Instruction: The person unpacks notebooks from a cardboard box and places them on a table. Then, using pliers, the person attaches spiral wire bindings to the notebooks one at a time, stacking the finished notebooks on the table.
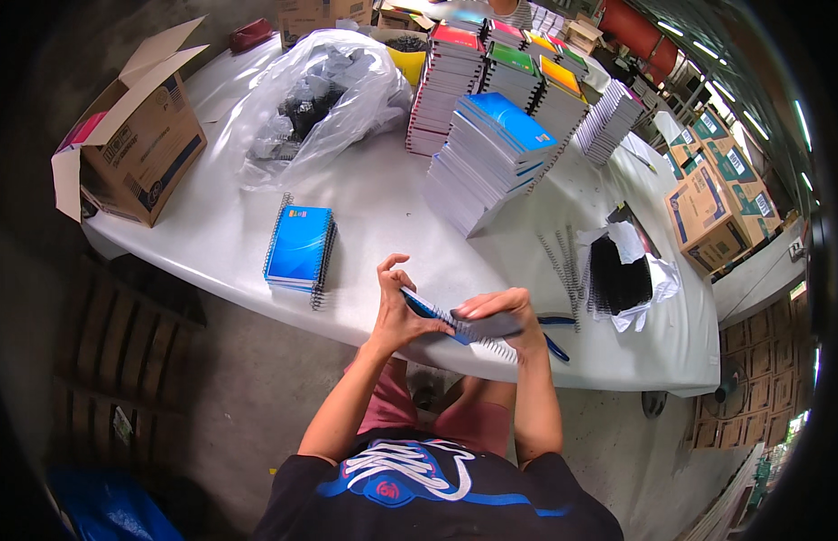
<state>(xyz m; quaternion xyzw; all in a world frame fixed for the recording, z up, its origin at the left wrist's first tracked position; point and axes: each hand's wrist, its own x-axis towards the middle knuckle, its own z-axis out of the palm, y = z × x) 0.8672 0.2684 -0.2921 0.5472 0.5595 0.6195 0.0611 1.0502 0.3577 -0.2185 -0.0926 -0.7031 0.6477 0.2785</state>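
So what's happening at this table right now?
A person holds a blue-covered notebook over the near edge of the white table, left hand in a grip at one end, right hand on the wire spiral side. A small stack of bound blue notebooks lies to the left. Unbound stacks stand further back, and loose spirals lie to the right.

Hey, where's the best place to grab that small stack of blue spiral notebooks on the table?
Grip the blue notebook stack by its two plain short edges, probably from above. It lies flat, and wire coils run along both long sides, so those sides give poor purchase.
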